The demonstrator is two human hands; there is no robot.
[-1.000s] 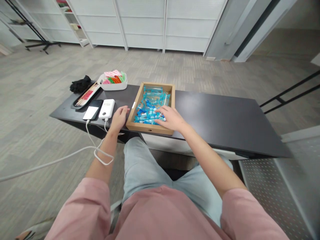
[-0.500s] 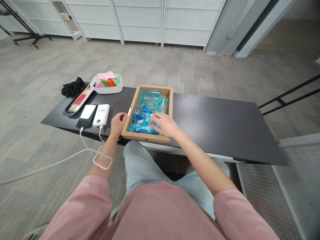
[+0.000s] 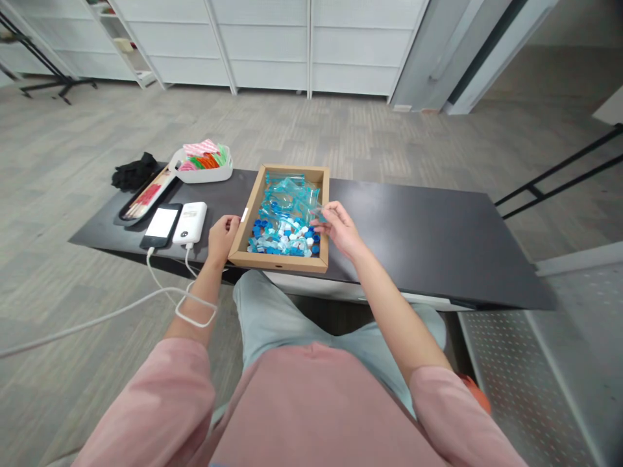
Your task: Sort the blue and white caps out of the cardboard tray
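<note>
The box (image 3: 277, 261) sits on the dark table (image 3: 413, 240), left of its middle, with its near edge close to the table's near edge. Clear blue parts (image 3: 287, 191) lie heaped across its far and middle areas; blue and white caps (image 3: 292, 239) are scattered over the near end.

The right hand (image 3: 339, 228) is at the box's right wall, its fingertips pinched on a clear piece (image 3: 317, 212) by that wall. The left hand (image 3: 224, 237) is just beside the left wall, fingers curled; I cannot tell whether it grasps anything.

Left of that hand, 2 devices lie side by side: a white power bank (image 3: 190, 222) and, further left, a phone (image 3: 161, 224) with its screen lit. A white cable (image 3: 189, 254) runs from the power bank's near end. Beyond them are a long black tray (image 3: 127, 215) of sticks (image 3: 146, 194), a white bin (image 3: 209, 175) holding colourful items and, at the far left, a black cloth (image 3: 135, 172).
</note>
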